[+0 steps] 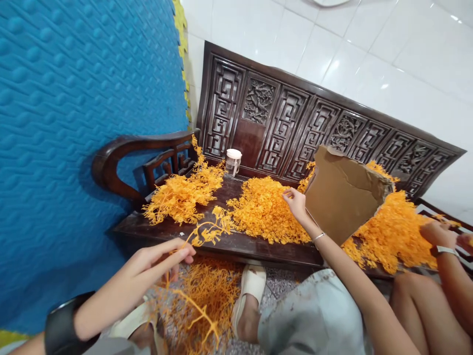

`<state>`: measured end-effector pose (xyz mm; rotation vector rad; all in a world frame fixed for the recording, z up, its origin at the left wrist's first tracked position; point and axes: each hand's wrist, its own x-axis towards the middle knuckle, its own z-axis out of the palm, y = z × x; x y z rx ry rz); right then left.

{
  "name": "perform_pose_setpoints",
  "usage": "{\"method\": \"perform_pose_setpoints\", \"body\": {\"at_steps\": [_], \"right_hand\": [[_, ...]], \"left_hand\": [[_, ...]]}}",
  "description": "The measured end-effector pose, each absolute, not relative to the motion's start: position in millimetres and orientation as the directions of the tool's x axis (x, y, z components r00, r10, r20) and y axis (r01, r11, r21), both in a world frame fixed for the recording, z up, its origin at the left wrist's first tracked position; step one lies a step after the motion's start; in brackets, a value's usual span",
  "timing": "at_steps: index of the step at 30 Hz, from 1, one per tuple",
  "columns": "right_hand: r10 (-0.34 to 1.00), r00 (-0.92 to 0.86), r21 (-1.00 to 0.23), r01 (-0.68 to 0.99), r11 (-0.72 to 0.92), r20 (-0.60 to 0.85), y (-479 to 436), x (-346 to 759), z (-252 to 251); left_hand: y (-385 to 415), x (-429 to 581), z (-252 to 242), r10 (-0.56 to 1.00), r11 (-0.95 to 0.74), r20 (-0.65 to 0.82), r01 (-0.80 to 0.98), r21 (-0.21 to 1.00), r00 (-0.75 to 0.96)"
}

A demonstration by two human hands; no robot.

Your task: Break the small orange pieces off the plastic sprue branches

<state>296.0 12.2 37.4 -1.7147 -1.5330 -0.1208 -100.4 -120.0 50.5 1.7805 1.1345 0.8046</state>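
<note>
My left hand [155,268] pinches the stem of an orange plastic sprig [209,231], whose branched tip lies over the front edge of the dark wooden bench [236,244]. My right hand [295,201] reaches across to the middle orange pile [264,209] on the seat, its fingertips pinched on a sprig at the pile's top. A torn cardboard sheet [342,197] stands just right of that hand. More orange sprigs [201,301] lie on the floor between my feet.
Another orange heap [183,195] lies by the bench's armrest [121,153], and a larger one [395,231] lies behind the cardboard. A clear jar with a white lid [233,161] stands at the carved backrest. A co-worker's hand with a watch [438,234] rests at the right.
</note>
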Motion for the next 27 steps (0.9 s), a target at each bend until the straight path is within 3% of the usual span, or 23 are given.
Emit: {"method": "perform_pose_setpoints", "body": {"at_steps": [6, 14, 17, 19, 21, 23, 25, 27], "right_hand": [[0.799, 0.331, -0.432, 0.896, -0.100, 0.502, 18.4, 281.0, 41.2], [0.837, 0.335, -0.264, 0.935, -0.238, 0.432, 13.8, 268.0, 48.0], [0.837, 0.218, -0.123, 0.976, -0.180, 0.501, 8.3, 262.0, 52.4], [0.839, 0.072, -0.104, 0.994, -0.018, 0.539, 0.9, 252.0, 59.0], [0.851, -0.089, -0.238, 0.941, 0.243, 0.518, -11.1, 235.2, 69.2], [0.863, -0.251, -0.486, 0.742, 0.462, 0.438, -27.8, 213.1, 81.7], [0.844, -0.411, -0.675, 0.517, 0.527, 0.344, -46.4, 190.1, 93.8], [0.800, -0.515, -0.725, 0.418, 0.547, 0.306, -62.7, 171.9, 103.4]], "left_hand": [[-117.6, -96.6, 45.8, 0.893, -0.239, 0.041, 0.394, 0.887, 0.449], [-117.8, -87.2, 56.9, 0.898, -0.168, 0.058, 0.217, 0.962, 0.436], [-119.1, -84.9, 61.6, 0.918, -0.111, 0.026, 0.194, 0.975, 0.396], [-119.6, -83.5, 63.1, 0.922, -0.095, 0.013, 0.193, 0.976, 0.387], [-119.8, -81.4, 63.5, 0.917, -0.091, 0.001, 0.207, 0.974, 0.398], [-119.8, -78.5, 63.8, 0.903, -0.097, -0.016, 0.239, 0.966, 0.428], [-120.1, -74.7, 64.6, 0.889, -0.116, -0.025, 0.278, 0.954, 0.458], [-120.9, -70.7, 65.8, 0.879, -0.156, -0.011, 0.309, 0.938, 0.477]]}}
